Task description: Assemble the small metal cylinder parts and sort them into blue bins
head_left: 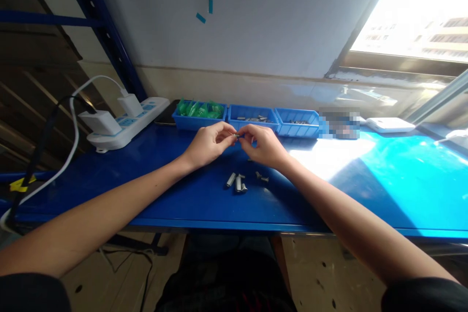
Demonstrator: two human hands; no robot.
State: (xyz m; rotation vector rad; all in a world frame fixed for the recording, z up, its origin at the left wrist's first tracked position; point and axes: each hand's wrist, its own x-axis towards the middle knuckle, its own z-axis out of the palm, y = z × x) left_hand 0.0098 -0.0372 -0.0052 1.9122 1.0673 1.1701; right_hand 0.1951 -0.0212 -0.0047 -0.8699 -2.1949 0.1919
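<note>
My left hand [210,144] and my right hand [263,145] meet above the blue table, their fingertips closed in a pinch. Between them is a small metal piece [236,135], mostly hidden by the fingers; its exact kind cannot be made out. Below the hands, several silver hex standoffs [230,180] lie loose on the tabletop, with a screw [244,187] beside them. A little to the right lie a few more small screws [264,179]. Another small metal part [250,159] shows just under my right hand.
Three blue bins stand behind my hands: the left bin [183,123] holds green plastic packets, the middle bin [252,125] metal parts, the right bin [300,130] small metal pieces. A white power strip [106,142] with plugs and cables is at left. A white device [390,125] lies right.
</note>
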